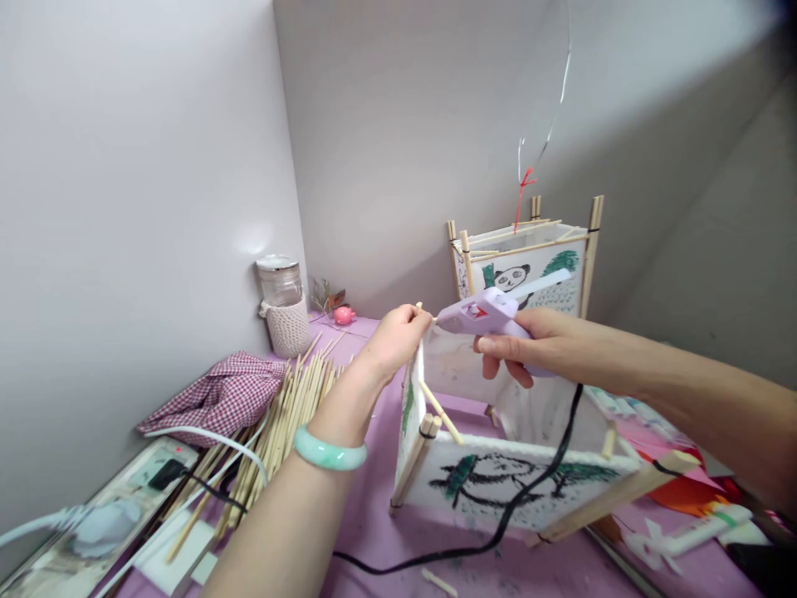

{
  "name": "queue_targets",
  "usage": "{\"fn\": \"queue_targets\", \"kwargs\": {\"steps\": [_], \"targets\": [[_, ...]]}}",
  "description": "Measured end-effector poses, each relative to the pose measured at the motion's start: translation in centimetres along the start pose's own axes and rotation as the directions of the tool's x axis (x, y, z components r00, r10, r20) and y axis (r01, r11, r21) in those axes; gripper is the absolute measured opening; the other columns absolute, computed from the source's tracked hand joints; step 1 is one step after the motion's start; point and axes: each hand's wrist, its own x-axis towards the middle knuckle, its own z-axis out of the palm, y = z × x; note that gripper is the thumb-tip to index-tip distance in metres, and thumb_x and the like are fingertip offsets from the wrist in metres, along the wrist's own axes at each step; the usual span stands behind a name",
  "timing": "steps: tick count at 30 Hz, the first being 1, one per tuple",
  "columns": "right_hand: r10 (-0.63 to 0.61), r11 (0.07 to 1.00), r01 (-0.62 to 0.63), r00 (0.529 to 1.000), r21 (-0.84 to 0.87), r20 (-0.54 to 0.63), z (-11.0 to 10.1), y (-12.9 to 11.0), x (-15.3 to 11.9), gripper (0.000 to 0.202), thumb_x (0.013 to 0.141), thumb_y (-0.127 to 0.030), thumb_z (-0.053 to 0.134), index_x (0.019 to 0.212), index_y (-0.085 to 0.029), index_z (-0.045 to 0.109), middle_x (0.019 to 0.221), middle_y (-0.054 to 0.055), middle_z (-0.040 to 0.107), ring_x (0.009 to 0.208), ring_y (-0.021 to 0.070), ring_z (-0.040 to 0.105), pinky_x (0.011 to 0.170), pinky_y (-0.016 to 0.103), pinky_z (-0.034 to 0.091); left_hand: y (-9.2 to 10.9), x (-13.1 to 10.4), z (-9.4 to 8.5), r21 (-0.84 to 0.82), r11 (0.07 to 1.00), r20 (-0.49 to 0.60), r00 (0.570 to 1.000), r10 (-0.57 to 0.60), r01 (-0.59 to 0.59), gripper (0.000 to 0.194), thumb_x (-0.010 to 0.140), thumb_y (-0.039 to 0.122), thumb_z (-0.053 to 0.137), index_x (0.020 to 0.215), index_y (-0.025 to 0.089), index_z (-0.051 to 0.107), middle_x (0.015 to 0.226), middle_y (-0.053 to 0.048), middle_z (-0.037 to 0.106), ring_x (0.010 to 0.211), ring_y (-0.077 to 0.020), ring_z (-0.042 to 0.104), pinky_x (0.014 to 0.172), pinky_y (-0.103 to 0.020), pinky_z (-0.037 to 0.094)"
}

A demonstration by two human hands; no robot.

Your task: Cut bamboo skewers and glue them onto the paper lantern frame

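Half-built panda lantern frame (pixel 498 465) at worktop centre: left hand (pixel 392 336) pinches a thin stick (pixel 418 309) at its top corner, right hand (pixel 529 336) grips the glue gun (pixel 482 314); finished lantern (pixel 523 257) at 12 o'clock.

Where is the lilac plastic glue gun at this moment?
In the head view, the lilac plastic glue gun sits centre frame in the right hand, its nozzle pointing at the thin wooden stick pinched by the left hand.
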Motion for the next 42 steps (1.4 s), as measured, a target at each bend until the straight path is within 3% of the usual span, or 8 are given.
{"fn": "queue_targets", "kwargs": {"steps": [10,18,26,38,42], "targets": [[0.032,0.999,-0.03,0.997,0.035,-0.066,0.13,0.2,0.41,0.049,0.085,-0.06,0.048,0.074,-0.016,0.067,0.053,0.003,0.055,0.058,0.0157,0.045,0.057,0.028,0.029,-0.13,0.11,-0.01,-0.001,1.0,-0.004,1.0,0.0,0.0,0.014,0.081,0.025,0.052,0.072,0.015,0.057,0.076,-0.002,0.058,0.075,-0.0163,0.053,0.067,-0.027,0.039],[0.006,1.0,-0.006,1.0,0.026,-0.017,0.33,-0.15,0.18,0.047,0.085,-0.06,0.048,0.079,-0.018,0.067,0.056,0.002,0.056,0.058,0.0164,0.045,0.055,0.028,0.029,0.11,-0.09,-0.01,-0.004,1.0,-0.003,1.0,-0.011,0.011,0.014,0.081,0.023,0.052,0.069,0.016,0.054,0.073,-0.001,0.055,0.072,-0.0155,0.052,0.065,-0.026,0.038],[0.053,0.999,-0.052,0.994,0.014,-0.092,-0.04,0.03,0.39,0.051,0.085,-0.061,0.046,0.073,-0.016,0.068,0.053,0.004,0.056,0.055,0.0153,0.044,0.054,0.028,0.028,-0.11,0.1,-0.06,-0.008,1.0,-0.007,1.0,0.017,-0.018,0.015,0.081,0.025,0.052,0.07,0.016,0.056,0.074,-0.001,0.057,0.074,-0.0153,0.052,0.067,-0.026,0.038],[0.049,0.995,-0.04,0.993,0.086,-0.108,-0.15,-0.28,0.29,0.052,0.085,-0.061,0.047,0.075,-0.015,0.069,0.053,0.003,0.055,0.055,0.0142,0.043,0.053,0.028,0.028,0.26,-0.01,-0.11,-0.039,0.999,0.011,0.999,-0.037,0.037,0.013,0.081,0.022,0.053,0.074,0.014,0.061,0.073,-0.002,0.058,0.069,-0.0143,0.052,0.063,-0.025,0.037],[0.038,0.995,-0.028,0.995,0.1,-0.093,-0.15,-0.17,0.3,0.052,0.084,-0.062,0.048,0.074,-0.016,0.07,0.053,0.002,0.055,0.055,0.0142,0.042,0.053,0.028,0.029,0.52,-0.19,-0.12,-0.073,0.996,0.037,0.998,-0.042,0.045,0.018,0.083,0.029,0.056,0.079,0.012,0.061,0.075,-0.002,0.059,0.067,-0.0134,0.051,0.061,-0.025,0.036]]}}
